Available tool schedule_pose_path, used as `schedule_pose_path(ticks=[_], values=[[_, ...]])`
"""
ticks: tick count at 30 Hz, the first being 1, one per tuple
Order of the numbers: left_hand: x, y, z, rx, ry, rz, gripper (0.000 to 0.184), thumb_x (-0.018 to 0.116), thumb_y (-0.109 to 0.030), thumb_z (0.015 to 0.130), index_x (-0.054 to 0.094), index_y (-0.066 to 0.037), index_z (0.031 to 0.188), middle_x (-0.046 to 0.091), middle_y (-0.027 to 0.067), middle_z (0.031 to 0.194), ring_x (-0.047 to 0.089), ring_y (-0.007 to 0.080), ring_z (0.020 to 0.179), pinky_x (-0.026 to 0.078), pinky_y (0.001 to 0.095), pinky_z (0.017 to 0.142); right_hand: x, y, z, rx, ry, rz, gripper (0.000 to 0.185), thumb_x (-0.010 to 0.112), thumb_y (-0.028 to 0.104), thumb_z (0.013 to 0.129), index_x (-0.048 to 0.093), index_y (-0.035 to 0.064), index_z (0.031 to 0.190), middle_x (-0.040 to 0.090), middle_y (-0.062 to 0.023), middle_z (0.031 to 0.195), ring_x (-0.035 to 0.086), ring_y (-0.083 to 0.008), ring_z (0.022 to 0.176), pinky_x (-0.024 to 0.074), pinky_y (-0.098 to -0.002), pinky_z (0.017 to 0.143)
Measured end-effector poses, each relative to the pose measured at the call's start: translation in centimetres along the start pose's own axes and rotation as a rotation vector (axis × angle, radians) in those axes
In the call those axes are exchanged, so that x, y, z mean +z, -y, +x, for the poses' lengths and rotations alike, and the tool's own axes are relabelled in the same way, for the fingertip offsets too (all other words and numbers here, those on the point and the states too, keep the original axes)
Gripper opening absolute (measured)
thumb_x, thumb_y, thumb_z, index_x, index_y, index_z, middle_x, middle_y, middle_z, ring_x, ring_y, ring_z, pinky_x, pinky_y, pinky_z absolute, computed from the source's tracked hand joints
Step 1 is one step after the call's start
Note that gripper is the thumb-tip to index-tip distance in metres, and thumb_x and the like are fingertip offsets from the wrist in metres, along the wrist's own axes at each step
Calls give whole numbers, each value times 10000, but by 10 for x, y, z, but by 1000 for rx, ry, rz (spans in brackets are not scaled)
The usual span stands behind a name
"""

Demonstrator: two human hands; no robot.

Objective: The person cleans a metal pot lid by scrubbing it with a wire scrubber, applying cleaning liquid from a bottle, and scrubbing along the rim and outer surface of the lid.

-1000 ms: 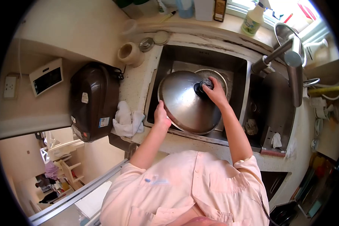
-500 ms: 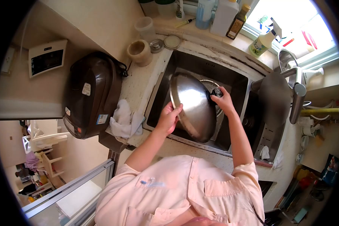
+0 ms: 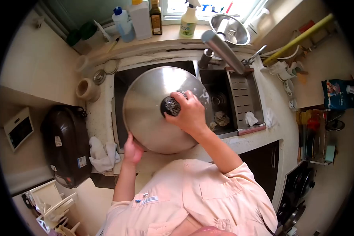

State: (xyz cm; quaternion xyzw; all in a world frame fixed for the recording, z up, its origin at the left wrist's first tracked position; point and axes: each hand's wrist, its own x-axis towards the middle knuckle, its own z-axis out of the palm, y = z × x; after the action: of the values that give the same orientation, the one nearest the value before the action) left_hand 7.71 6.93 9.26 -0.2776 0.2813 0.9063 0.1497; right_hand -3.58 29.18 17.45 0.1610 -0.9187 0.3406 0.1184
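A large round steel pot lid (image 3: pixel 149 126) is held over the left sink basin (image 3: pixel 120 74), its outer face with the black knob turned up toward me. My left hand (image 3: pixel 133 151) grips the lid's rim at its lower left, the fingers hidden underneath. At the lid's centre, my right hand (image 3: pixel 192 116) is closed around a steel wool scrubber (image 3: pixel 172 105), which rests against the dark knob (image 3: pixel 163 107). Wet streaks and a few suds show on the lid's right side.
Right of the lid lie a narrow basin with a drain (image 3: pixel 218 98), a slotted tray (image 3: pixel 240 92) and the faucet (image 3: pixel 224 51). Bottles (image 3: pixel 139 19) line the sill. A white cloth (image 3: pixel 103 154) and a dark brown appliance (image 3: pixel 65 145) stand at left.
The lid has gone from a steep tilt to facing up toward the camera. My right hand and scrubber remain at its knob. The head view has swung right.
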Motion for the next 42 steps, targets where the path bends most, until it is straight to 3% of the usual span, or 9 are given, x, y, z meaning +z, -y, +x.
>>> schedule_pose_path(ticks=[8, 13, 17, 24, 27, 30, 33, 36, 42], values=[[45, 130, 89, 126, 121, 290, 388, 344, -315, 1015, 435, -78, 1309, 485, 52, 1344, 432, 211, 1254, 330, 414, 1057, -77, -118, -43, 28, -114, -155, 478, 782, 232, 579, 589, 128, 1003, 567, -115, 940, 587, -323, 861, 497, -415, 755], [74, 174, 132, 133, -6, 596, 311, 384, -324, 1010, 558, -108, 1151, 627, -31, 1002, 563, 73, 861, 449, 258, 744, -102, -185, -57, 85, -144, -156, 476, 794, 185, 573, 566, 117, 985, 568, -106, 955, 578, -311, 884, 489, -406, 789], [79, 189, 158, 192, -91, 726, 302, 416, -306, 998, 619, -100, 910, 574, -50, 758, 475, 57, 658, 417, 235, 633, -101, -215, -58, 96, -146, -200, 501, 812, 201, 578, 575, 95, 1006, 585, -116, 977, 584, -302, 912, 482, -403, 813], [64, 191, 176, 146, -65, 783, 221, 529, -231, 947, 622, -71, 826, 525, -37, 660, 493, 80, 635, 426, 238, 583, -102, -256, -52, -14, -73, -7, 522, 824, 244, 650, 600, 29, 1070, 628, -132, 1005, 599, -266, 936, 472, -369, 833], [68, 189, 178, 715, -375, 1418, 212, 573, -229, 918, 634, -40, 991, 572, 19, 769, 558, 126, 696, 475, 258, 643, -127, -202, -37, 32, -112, 5, 492, 805, 247, 683, 596, 54, 1085, 600, -117, 1045, 568, -288, 972, 449, -396, 862], [152, 167, 137, 799, -155, 1010, 374, 585, -252, 911, 550, -53, 1225, 537, 108, 1116, 587, 175, 918, 507, 291, 778, -109, -186, -30, -136, -63, -121, 582, 828, 239, 649, 557, 71, 1136, 575, -125, 1068, 545, -323, 980, 438, -417, 865], [197, 167, 144, 1115, 49, 1001, 404, 608, -257, 878, 538, -72, 1231, 521, 146, 1186, 497, 308, 1140, 419, 392, 958, -85, -194, -28, -147, 201, -166, 666, 817, 146, 661, 484, 71, 1233, 567, -109, 1097, 552, -279, 1016, 444, -386, 888], [207, 182, 171, 906, 351, 1178, 413, 617, -208, 849, 536, -60, 1226, 500, 144, 1256, 458, 326, 1191, 392, 433, 983, -86, -195, -32, 18, 221, 305, 590, 726, 42, 677, 485, 54, 1215, 575, -110, 1069, 550, -256, 1025, 441, -357, 889], [206, 214, 159, 1158, 191, 1454, 365, 626, -233, 817, 573, -69, 1138, 491, 176, 1251, 449, 380, 1172, 409, 461, 963, -84, -235, -36, 163, -144, 477, 363, 572, 83, 849, 519, 20, 1203, 583, -97, 1109, 574, -231, 1000, 454, -314, 863]])
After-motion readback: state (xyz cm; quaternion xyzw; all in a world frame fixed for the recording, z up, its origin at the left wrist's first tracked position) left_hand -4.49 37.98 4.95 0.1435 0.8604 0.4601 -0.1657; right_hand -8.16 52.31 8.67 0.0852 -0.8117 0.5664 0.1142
